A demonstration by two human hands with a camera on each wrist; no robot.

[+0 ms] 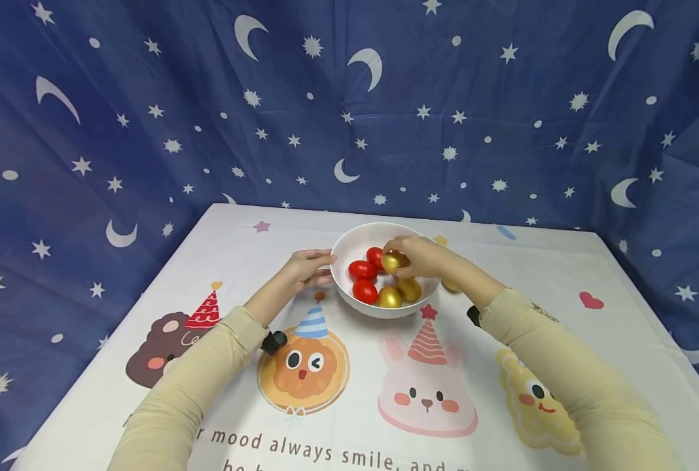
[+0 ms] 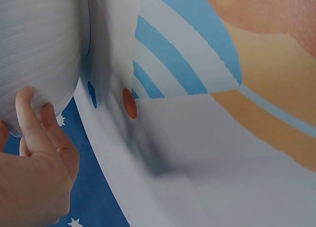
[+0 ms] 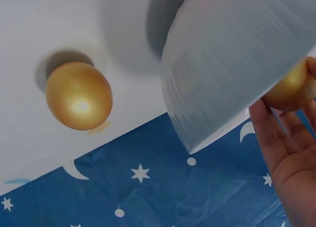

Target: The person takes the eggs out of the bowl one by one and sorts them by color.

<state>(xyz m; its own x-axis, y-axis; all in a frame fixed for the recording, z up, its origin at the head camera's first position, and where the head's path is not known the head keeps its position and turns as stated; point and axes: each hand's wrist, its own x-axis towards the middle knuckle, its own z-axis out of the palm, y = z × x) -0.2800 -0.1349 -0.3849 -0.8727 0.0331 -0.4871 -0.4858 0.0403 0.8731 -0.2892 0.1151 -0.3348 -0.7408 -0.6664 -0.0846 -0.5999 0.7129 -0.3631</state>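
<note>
A white bowl (image 1: 379,313) holds three red eggs (image 1: 362,269) on its left side and two golden eggs (image 1: 390,297) toward its near right. My left hand (image 1: 305,269) holds the bowl's left side, with its fingertips (image 2: 25,94) against the outer wall. Inside the bowl's rim, my right hand (image 1: 423,256) grips another golden egg (image 1: 394,262) between thumb and fingers. That egg (image 3: 290,89) shows beyond the bowl's edge in the right wrist view, partly covered by the bowl. One more golden egg (image 3: 79,96) lies on the table just right of the bowl, mostly behind my right forearm in the head view.
The table (image 1: 255,261) has a white cloth printed with cartoon animals, a heart (image 1: 591,300) and lettering. A blue curtain (image 1: 302,144) with moons and stars hangs behind the table's far edge. Dark wrist cameras (image 1: 274,342) sit at both sleeves.
</note>
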